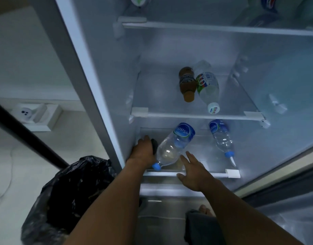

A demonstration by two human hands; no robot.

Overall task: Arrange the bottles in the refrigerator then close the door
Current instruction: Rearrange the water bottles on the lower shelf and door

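Note:
The refrigerator stands open in front of me. A large clear water bottle (173, 147) with a blue label and cap lies tilted on the lowest shelf (187, 174), cap toward me. My left hand (143, 152) is curled around a small dark object (154, 145) just left of that bottle. My right hand (192, 169) is spread, fingertips at the bottle's shoulder. A smaller water bottle (222, 138) lies at the shelf's right. On the middle shelf (196, 116) a brown bottle (187, 84) and a clear bottle with a green and red label (207, 87) lie side by side.
More bottles (269, 4) stand on the top shelf (222, 29). A bin lined with a black bag (69, 191) sits left of the refrigerator, under a wall socket (33, 114). The open door (284, 175) runs along the right. My bare foot (205, 210) is below.

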